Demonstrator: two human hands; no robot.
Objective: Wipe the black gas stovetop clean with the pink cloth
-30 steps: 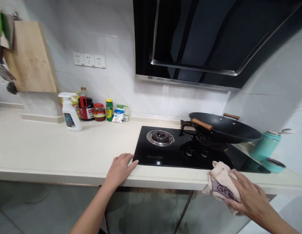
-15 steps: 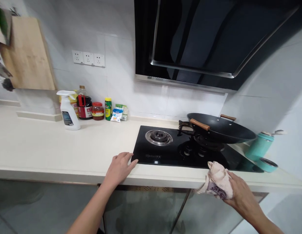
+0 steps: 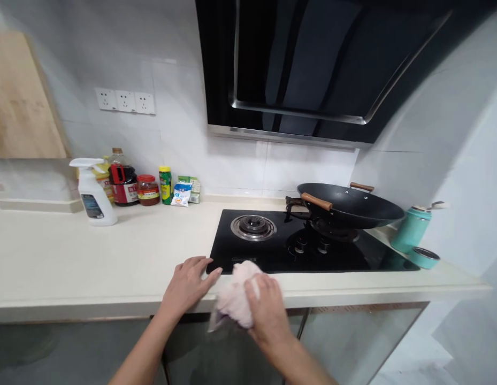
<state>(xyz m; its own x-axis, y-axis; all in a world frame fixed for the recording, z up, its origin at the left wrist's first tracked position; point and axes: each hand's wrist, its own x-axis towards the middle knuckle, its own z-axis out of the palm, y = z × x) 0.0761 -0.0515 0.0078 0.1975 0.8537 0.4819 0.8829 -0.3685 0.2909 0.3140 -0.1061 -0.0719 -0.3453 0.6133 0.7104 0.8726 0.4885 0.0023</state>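
Note:
My right hand [image 3: 268, 313] grips a crumpled pale pink cloth [image 3: 237, 297] at the counter's front edge, just below the stove's front left part. The cloth hangs partly over the edge and is a little blurred. Beside it on the left, my left hand [image 3: 189, 283] rests on the pale countertop [image 3: 152, 251], fingers stretched out, fingertips at the front left corner of the black glass stove [image 3: 280, 262]. The stove's left burner [image 3: 253, 227] is bare. A black wok [image 3: 348, 206] with wooden handles sits over the right burner.
A white spray bottle [image 3: 94, 195] stands on the left, near a dark sauce bottle [image 3: 123, 184], a red-lidded jar [image 3: 147, 191] and a green shaker [image 3: 165, 186]. At right are a teal flask [image 3: 412, 230] and a teal cup [image 3: 425, 258]. A range hood [image 3: 300, 69] overhangs the stove.
My right hand has moved left with the cloth along the counter's front edge, from below the wok to near my left hand. My left hand stays at the stove's corner. The view has shifted right.

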